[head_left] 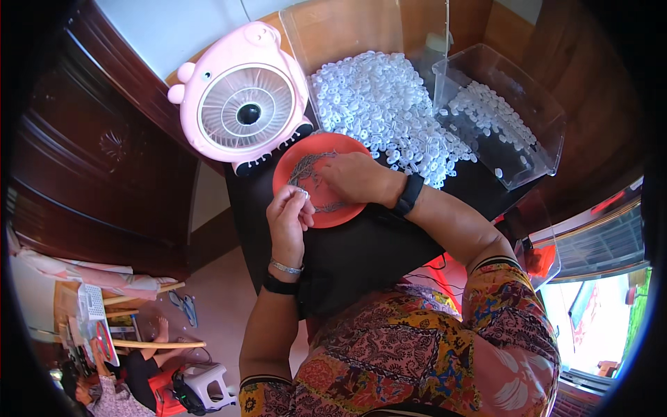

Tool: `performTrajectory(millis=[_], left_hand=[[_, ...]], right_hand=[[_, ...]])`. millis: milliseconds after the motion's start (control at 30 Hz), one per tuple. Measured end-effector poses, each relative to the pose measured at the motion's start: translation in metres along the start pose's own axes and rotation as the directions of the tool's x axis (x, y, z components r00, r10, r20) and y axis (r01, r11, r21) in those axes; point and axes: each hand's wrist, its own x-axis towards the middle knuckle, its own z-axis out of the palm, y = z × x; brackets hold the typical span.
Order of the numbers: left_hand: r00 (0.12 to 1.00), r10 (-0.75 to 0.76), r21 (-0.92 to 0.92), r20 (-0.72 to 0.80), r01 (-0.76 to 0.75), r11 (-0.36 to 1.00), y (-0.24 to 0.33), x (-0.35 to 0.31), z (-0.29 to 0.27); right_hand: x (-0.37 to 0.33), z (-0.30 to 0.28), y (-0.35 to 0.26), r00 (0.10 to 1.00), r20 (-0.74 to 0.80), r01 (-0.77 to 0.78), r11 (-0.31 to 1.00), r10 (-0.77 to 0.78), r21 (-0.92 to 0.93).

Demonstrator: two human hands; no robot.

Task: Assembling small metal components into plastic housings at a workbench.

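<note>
An orange-red round plate (pixel 354 210) lies on the black tabletop, with a scatter of thin grey metal pieces (pixel 306 167) in it, like small pins or screws. Over the plate's near left edge, my left hand (pixel 287 217) pinches a small white plastic piece (pixel 303 194) between thumb and fingers. My right hand (pixel 361 178) reaches in from the right, its bent fingertips down among the grey pieces. Whatever those fingertips pinch is hidden. Behind the plate spreads a large heap of small oval white plastic pieces (pixel 379 104), some spilling toward my right wrist.
A pink pig-shaped fan (pixel 246 115) stands behind the plate on the left. At the right, a clear plastic bin (pixel 514 163) lies tilted with more white pieces inside. Clear panels rise behind the heap. Another person (pixel 114 389) sits at far lower left near a white stool (pixel 208 386).
</note>
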Motion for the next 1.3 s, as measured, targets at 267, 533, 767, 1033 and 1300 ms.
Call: performTrajectory(millis=[267,533,767,1033,1300], left_hand=[[0.999,0.032,-0.019,-0.016,-0.032,0.999,-0.002,0.000,-0.007],[0.999,0.030,-0.041,-0.021,-0.031,0.999,-0.002,0.001,-0.007],[0.998,0.058,-0.068,0.010,-0.057,0.996,0.003,-0.002,-0.003],[0.994,0.032,-0.020,0.103,-0.030,0.999,0.004,-0.006,-0.003],[0.987,0.075,-0.051,0.139,-0.069,0.996,0.002,-0.007,0.000]], right_hand=[[-0.005,-0.002,-0.011,0.992,-0.126,-0.002,0.997,-0.007,-0.072],[0.004,-0.009,-0.008,0.939,-0.342,0.112,0.902,0.042,0.418],[0.001,-0.033,-0.016,0.959,0.169,-0.179,0.027,0.228,0.983],[-0.005,-0.033,-0.033,0.969,0.105,-0.077,-0.134,0.222,0.988],[-0.005,-0.027,-0.038,0.971,0.080,-0.055,-0.113,0.226,0.992]])
